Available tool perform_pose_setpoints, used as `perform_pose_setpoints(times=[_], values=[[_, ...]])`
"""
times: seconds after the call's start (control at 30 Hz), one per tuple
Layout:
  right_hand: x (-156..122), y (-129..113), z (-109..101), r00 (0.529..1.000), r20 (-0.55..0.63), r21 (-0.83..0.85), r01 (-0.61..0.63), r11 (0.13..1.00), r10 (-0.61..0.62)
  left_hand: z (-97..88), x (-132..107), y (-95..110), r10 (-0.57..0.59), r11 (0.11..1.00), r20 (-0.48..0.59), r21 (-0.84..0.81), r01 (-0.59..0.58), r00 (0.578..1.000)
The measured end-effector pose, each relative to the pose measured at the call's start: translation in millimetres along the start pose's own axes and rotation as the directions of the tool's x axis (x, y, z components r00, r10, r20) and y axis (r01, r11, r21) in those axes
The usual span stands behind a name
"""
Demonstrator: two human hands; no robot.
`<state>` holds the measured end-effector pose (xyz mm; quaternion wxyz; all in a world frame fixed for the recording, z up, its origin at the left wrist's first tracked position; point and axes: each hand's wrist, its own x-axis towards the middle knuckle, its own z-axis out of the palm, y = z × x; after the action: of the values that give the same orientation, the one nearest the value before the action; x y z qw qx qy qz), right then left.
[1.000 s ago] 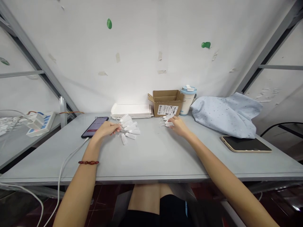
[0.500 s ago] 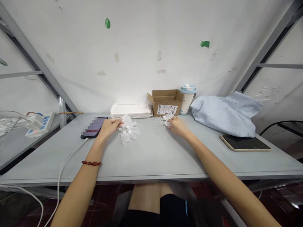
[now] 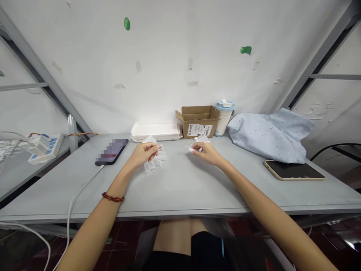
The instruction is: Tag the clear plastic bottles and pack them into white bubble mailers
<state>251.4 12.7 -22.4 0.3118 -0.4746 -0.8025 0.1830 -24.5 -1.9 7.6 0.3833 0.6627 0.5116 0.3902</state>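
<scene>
Flat, rounded white tags [image 3: 149, 166] are fanning out on the grey table [image 3: 180, 184] beneath my left hand [image 3: 145, 152], which is curling farther right than before; I cannot tell whether it is gripping anything. My right hand [image 3: 205, 151], now shifting leftward, is pinching a small white piece [image 3: 190, 149]. The carton's label [image 3: 200, 130] is showing unreadably small print.

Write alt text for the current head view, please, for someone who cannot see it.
A right hand pinches a small white piece beside white tags on a grey table, while the left hand partly covers more tags; whether it holds one is unclear. Behind are a white stack, an open cardboard box and a lidded cup.
</scene>
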Motion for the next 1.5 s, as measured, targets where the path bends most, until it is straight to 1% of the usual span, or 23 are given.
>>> perform_pose_setpoints(times=[0.1,0.23,0.37,0.47,0.53,0.6,0.67,0.73,0.87,1.0,1.5], values=[[-3.5,-16.3,4.4,0.999,0.029,0.122,0.01,0.992,-0.014,6.4,-0.5,-3.2,0.016,1.0,0.095,-0.018,-0.014,0.995],[-8.3,-32.6,9.7,0.999,0.048,0.212,-0.006,0.977,-0.005,13.7,-1.3,-6.0,0.035,0.998,0.198,0.051,-0.046,0.98],[-11.3,-41.9,13.6,0.997,0.069,0.258,-0.001,0.966,-0.018,20.6,-4.1,-3.3,0.058,0.995,0.26,0.065,-0.077,0.964],[-12.6,-45.9,16.0,0.996,0.087,0.27,0.009,0.963,-0.034,24.7,-5.8,-0.6,0.059,0.995,0.284,0.063,-0.08,0.957],[-13.2,-47.2,17.2,0.995,0.09,0.277,0.01,0.961,-0.037,26.5,-5.9,0.4,0.057,0.995,0.277,0.057,-0.076,0.959],[-13.7,-47.7,17.9,0.995,0.098,0.286,0.002,0.958,-0.031,27.7,-5.4,0.8,0.047,0.997,0.242,0.044,-0.059,0.969],[-14.0,-47.9,18.4,0.994,0.106,0.296,-0.004,0.955,-0.028,28.7,-4.7,0.5,0.02,1.0,0.194,0.012,-0.023,0.981],[-14.4,-48.1,18.7,0.993,0.11,0.308,-0.001,0.951,-0.034,29.7,-4.1,-0.4,-0.009,0.999,0.176,-0.043,0.016,0.984],[-14.8,-48.6,19.7,0.994,0.104,0.317,0.004,0.948,-0.039,31.8,-4.0,-1.9,-0.037,0.987,0.222,-0.145,0.071,0.974],[-15.0,-48.6,21.1,0.993,0.11,0.317,0.003,0.949,-0.04,32.7,-4.4,-1.9,-0.047,0.974,0.25,-0.203,0.1,0.967],[-15.3,-47.8,25.0,0.995,0.093,0.327,0.014,0.945,-0.047,32.9,-5.8,0.9,-0.057,0.976,0.249,-0.19,0.107,0.967]])
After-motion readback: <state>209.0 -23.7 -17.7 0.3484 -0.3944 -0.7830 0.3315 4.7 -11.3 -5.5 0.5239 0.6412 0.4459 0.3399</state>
